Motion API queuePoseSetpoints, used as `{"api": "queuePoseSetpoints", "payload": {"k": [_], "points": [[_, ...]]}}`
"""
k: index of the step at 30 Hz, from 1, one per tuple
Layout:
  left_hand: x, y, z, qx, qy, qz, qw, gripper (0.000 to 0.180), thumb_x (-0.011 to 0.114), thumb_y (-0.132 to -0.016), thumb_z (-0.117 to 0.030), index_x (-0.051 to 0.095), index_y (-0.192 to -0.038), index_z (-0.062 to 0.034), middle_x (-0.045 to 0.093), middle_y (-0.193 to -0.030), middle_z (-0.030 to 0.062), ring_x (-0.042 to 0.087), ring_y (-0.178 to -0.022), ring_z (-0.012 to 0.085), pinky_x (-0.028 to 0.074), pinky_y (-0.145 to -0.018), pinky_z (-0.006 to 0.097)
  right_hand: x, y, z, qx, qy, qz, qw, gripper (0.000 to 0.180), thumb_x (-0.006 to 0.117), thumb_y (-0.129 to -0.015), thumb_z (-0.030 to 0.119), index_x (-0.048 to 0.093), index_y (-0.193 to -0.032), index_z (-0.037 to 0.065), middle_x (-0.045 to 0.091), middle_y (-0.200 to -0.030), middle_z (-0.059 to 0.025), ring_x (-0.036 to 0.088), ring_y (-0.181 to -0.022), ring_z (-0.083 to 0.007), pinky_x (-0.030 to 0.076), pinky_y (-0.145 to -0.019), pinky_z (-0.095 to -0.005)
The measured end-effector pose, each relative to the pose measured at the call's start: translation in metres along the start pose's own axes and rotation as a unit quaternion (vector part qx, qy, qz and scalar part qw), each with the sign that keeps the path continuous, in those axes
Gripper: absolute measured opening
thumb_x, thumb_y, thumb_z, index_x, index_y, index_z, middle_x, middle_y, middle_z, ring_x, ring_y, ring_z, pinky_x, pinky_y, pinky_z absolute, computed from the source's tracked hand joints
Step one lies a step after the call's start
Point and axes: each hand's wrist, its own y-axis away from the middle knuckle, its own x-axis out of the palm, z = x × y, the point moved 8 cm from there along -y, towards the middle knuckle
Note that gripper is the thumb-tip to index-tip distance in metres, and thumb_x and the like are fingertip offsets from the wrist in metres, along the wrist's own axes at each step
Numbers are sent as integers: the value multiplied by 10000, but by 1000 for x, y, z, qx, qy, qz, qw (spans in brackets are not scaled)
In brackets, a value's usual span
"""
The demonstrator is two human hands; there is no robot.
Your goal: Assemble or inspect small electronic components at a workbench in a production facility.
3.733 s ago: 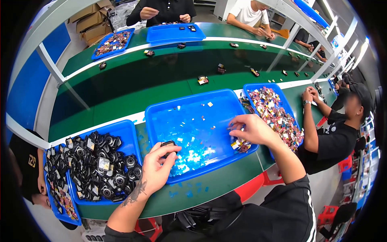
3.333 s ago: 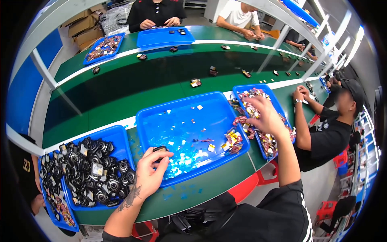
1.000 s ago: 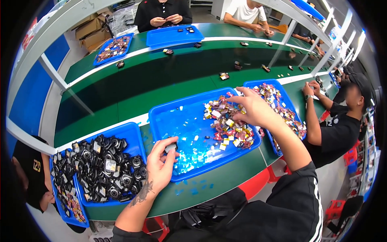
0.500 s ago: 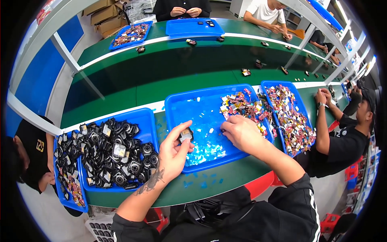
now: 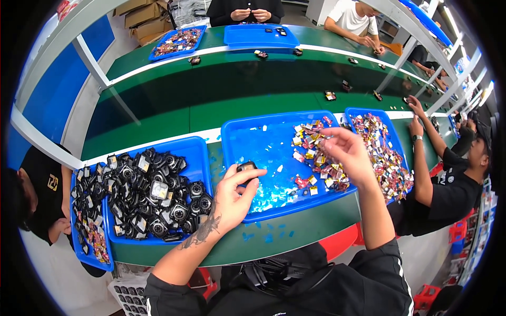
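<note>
My left hand point(image 5: 235, 194) is closed round a black watch case point(image 5: 246, 166), gripped between thumb and fingers above the left side of a blue tray point(image 5: 226, 142). The case is tilted and partly hidden by the fingers. My right hand point(image 5: 349, 154) hovers above the right part of that tray, with thumb and fingers apart and no object visible between them. Beneath it lies a heap of small red, yellow and silver parts point(image 5: 332, 176) that look like battery cells. Bits of pale blue film point(image 5: 271, 197) are scattered over the tray's near left side.
A blue tray point(image 5: 203, 152) of black watch cases point(image 5: 153, 189) stands to the left, and another tray point(image 5: 392, 124) of small colourful parts to the right. Beyond runs a green conveyor belt point(image 5: 232, 108) carrying scattered pieces. Grey frame posts point(image 5: 89, 63) rise nearby. Co-workers sit around the line.
My right hand has lifted from the tray's middle and moved right, its fingers opening. My left hand has turned the watch case, so less of its face shows. A co-worker at right has reached toward the belt.
</note>
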Motion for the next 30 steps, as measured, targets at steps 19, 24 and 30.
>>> {"api": "queuePoseSetpoints", "payload": {"k": [19, 24, 30], "points": [[-3, -2, 5, -33, 128, -37, 991, 126, 714, -868, -112, 721, -837, 9, 629, -711, 30, 554, -735, 79, 449, -627, 238, 115, 32, -11, 20, -89, 139, 986, 284, 692, -871, 71, 587, -1123, -10, 646, -1035, -83, 630, -908, -132, 535, -801, -297], [-3, 1, 3, -30, 162, -55, 985, 136, 713, -870, -123, 722, -905, 8, 614, -855, 40, 535, -699, 82, 443, -621, 241, 106, 30, -7, 35, -67, 96, 992, 86, 654, -895, 52, 651, -962, -2, 675, -839, -56, 649, -749, -129, 541, -696, -282], [-12, -4, -12, 12, -14, -6, 1000, 254, 774, -813, -189, 727, -1006, -32, 568, -1033, 73, 553, -802, 113, 452, -651, 254, 115, 26, 53, -202, 229, 252, 918, 79, 663, -887, 95, 658, -915, 22, 666, -815, -88, 649, -710, -145, 501, -621, -282]]}}
